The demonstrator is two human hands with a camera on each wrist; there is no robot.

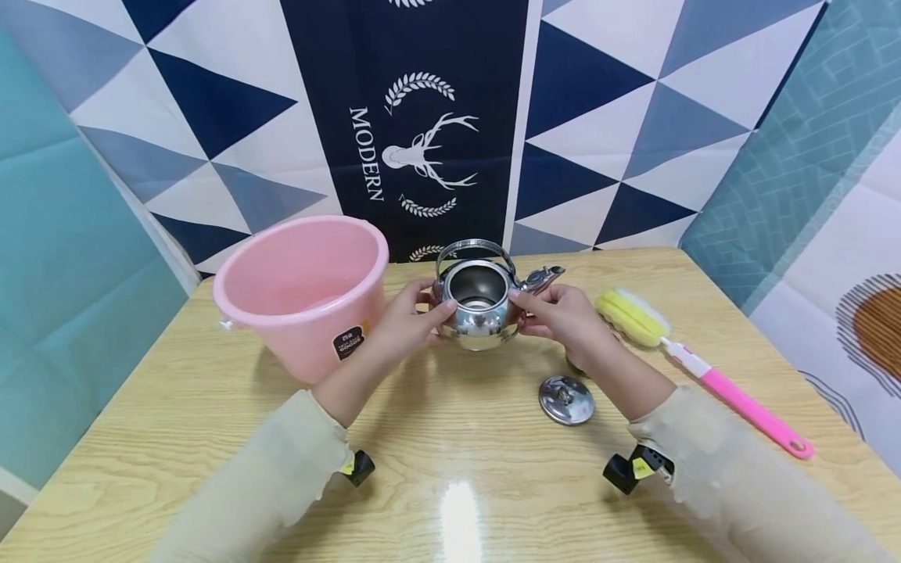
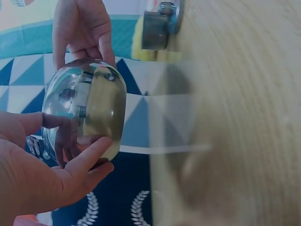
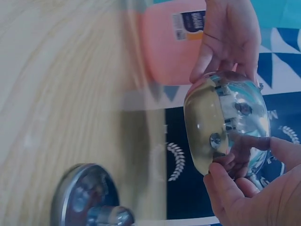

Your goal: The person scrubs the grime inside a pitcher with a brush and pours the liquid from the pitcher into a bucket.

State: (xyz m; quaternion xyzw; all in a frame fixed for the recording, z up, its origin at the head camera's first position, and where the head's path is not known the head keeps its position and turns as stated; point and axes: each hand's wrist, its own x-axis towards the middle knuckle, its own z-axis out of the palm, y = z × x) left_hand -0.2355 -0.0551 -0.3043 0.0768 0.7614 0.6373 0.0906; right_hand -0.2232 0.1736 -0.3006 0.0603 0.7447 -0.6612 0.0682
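Observation:
A shiny metal teapot (image 1: 479, 320) is held up off the table between both hands, lidless, with its round opening facing me. Its hoop handle stands at the back and the spout points right. My left hand (image 1: 415, 313) grips the pot's left side, thumb near the rim. On the right side, beside the spout, my right hand (image 1: 559, 313) grips it with the thumb at the rim. Both wrist views show fingers curled under the polished body (image 2: 101, 108). The metal lid (image 1: 566, 399) lies knob up on the table, below the right forearm.
A pink bucket (image 1: 303, 313) stands to the left, close to the left forearm. On the right lies a yellow sponge brush (image 1: 633, 317) with a pink handle. A small metal cylinder (image 2: 155, 30) sits near it, mostly hidden by the right arm in the head view. A patterned cloth hangs behind.

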